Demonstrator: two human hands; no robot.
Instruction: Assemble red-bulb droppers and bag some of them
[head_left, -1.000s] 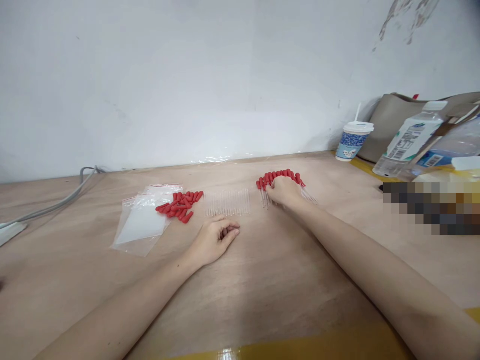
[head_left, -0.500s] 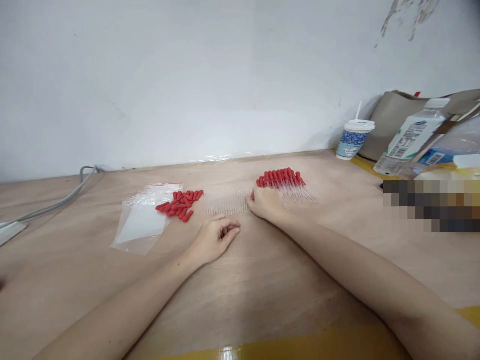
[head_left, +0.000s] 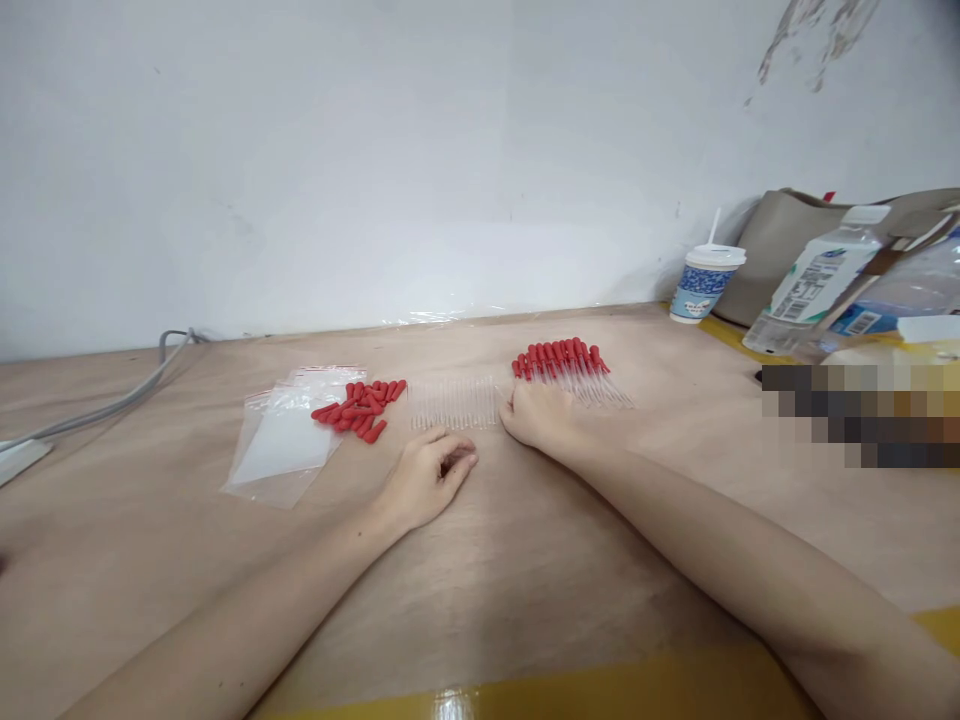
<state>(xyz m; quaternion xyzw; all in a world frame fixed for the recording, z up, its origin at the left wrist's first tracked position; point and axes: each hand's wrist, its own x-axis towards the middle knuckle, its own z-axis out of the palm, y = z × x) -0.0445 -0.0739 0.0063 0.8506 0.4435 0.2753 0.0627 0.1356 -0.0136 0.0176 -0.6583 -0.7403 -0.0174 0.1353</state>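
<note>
Right hand (head_left: 536, 412) is at the right end of the row of clear tubes (head_left: 454, 404), fingers curled in, thumb and index by the last tubes; can't tell whether it's gripping one. Left hand (head_left: 433, 475) rests on the table (head_left: 480, 590) just in front of the row, loosely curled, part open. Tubes lie side by side, roughly parallel, mid-table. Loose red caps (head_left: 365, 408) sit in a pile at the row's left end, partly over the edge of the clear bags (head_left: 285, 440). Capped tubes (head_left: 576, 364) lie fanned just beyond the right hand, red ends toward the wall (head_left: 420, 180). Cup (head_left: 703, 290) and bottle (head_left: 817, 285) stand well off to the right.
</note>
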